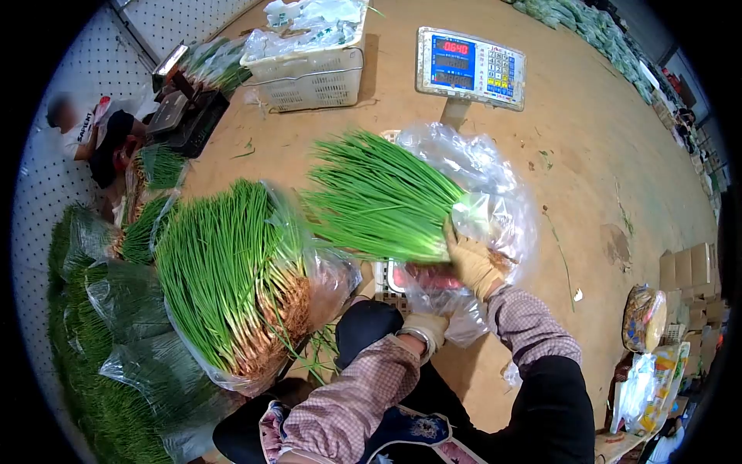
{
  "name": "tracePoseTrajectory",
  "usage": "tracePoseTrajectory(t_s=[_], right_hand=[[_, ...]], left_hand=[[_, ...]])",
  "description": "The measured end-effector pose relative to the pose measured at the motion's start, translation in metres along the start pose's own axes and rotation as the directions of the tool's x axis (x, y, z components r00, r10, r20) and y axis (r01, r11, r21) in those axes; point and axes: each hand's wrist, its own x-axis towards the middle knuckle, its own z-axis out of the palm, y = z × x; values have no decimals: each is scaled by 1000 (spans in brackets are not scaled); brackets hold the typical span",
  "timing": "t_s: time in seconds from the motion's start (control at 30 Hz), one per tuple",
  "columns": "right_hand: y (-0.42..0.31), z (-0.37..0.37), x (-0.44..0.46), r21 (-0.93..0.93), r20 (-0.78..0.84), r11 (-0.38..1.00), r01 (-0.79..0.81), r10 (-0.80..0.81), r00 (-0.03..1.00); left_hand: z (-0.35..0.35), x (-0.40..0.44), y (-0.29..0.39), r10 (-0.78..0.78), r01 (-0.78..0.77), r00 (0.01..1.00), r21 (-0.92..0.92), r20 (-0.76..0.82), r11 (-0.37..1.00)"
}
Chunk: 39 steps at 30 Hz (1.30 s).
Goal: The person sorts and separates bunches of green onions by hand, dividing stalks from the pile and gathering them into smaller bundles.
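My right hand (470, 259), in a tan glove, is closed round the root end of a bunch of green onions (386, 201), whose leaves point to the upper left. A clear plastic bag (495, 178) lies around and behind the roots. Lower down, my left hand (427, 329), also gloved, is beside the bag's lower edge; its fingers are mostly hidden. Partly under the bunch and bag is a light crate (384, 286). The scale display (470, 66) above shows red digits.
At the left, a large open bag of green onions (224, 286) stands near my knee, with more bagged onions (139, 363) beyond. A white basket (309, 77) holds plastic bags. Another person (100, 139) sits at the upper left by a second scale (174, 116). Cardboard boxes (688, 267) are at the right.
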Motion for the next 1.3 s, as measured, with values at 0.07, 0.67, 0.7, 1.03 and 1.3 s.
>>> tracePoseTrajectory(t_s=[0.07, 0.67, 0.7, 1.03, 1.3], right_hand=[[20, 40, 27, 94, -292, 995, -39, 65, 954], [109, -90, 37, 918, -76, 352, -184, 611, 788], [108, -88, 39, 898, -44, 375, -230, 598, 800], [85, -26, 81, 214, 153, 786, -580, 559, 815], [66, -57, 63, 200, 94, 850, -487, 478, 873]], left_hand=[[2, 1, 2, 2, -2, 1000, 2, 3, 1000], [0, -3, -1, 148, -363, 896, -500, -418, 787], [-7, -7, -2, 65, -340, 883, -537, -464, 772], [7, -11, -5, -161, -559, 519, -475, -840, 679], [-1, -15, 4, -221, -476, 570, -537, -791, 697]])
